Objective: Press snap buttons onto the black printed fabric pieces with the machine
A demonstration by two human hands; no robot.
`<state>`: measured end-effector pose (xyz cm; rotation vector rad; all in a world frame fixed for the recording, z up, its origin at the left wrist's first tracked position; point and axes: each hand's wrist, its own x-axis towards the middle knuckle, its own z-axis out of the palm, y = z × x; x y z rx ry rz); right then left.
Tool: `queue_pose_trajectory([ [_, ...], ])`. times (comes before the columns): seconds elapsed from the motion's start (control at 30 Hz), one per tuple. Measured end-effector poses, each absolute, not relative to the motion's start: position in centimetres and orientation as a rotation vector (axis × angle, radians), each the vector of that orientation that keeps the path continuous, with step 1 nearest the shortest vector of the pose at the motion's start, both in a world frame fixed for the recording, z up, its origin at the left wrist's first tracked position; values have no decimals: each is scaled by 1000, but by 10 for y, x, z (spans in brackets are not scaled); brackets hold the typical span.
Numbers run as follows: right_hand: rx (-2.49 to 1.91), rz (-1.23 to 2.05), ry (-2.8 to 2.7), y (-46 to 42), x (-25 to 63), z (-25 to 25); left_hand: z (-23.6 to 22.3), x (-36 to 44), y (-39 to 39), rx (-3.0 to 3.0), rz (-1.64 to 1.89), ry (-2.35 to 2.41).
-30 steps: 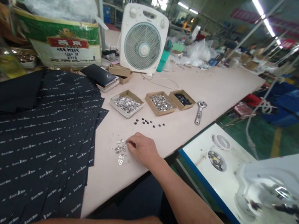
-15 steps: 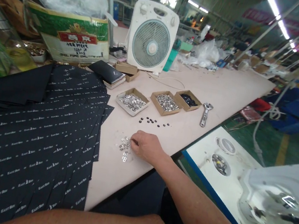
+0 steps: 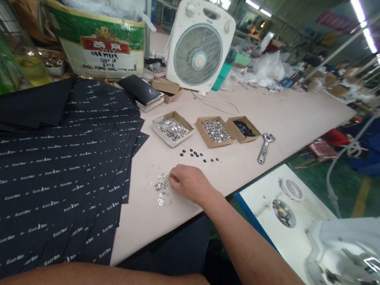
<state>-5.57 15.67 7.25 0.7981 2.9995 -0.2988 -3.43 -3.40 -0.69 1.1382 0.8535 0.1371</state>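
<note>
Small, silver, ring-like metal pieces (image 3: 161, 200) lie in 1 loose cluster — some touching, others apart — on the pale tabletop (image 3: 137, 231).

Two hands (image 3: 188, 182), centre and lower centre, metal discs (image 3: 165, 184) at centre, too clustered to count, ten black discs (image 3: 192, 154) above, three parts-filled boxes (image 3: 224, 143), one wrench (image 3: 264, 150) right of centre, one fan (image 3: 208, 87), upper centre

At the left and lower left of the frame, we read "EAST BOY" in rows of white print across the flat black sheets (image 3: 40, 185). At the upper left, we see the white characters 燕京 on the red label of a green-and-cream carton (image 3: 135, 55); the black handwriting beneath is unclear to us. The long red banner (image 3: 335, 23) at upper right is too blurred to read.
</note>
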Motion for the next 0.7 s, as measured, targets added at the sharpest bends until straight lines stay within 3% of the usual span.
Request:
queue_pose_trajectory([
  [0.43, 891, -84, 2835, 144, -82, 84, -23, -31, -39, 1212, 311, 775],
  [0.7, 1073, -278, 2869, 149, -63, 78, -19, -32, -39, 1195, 243, 823],
])
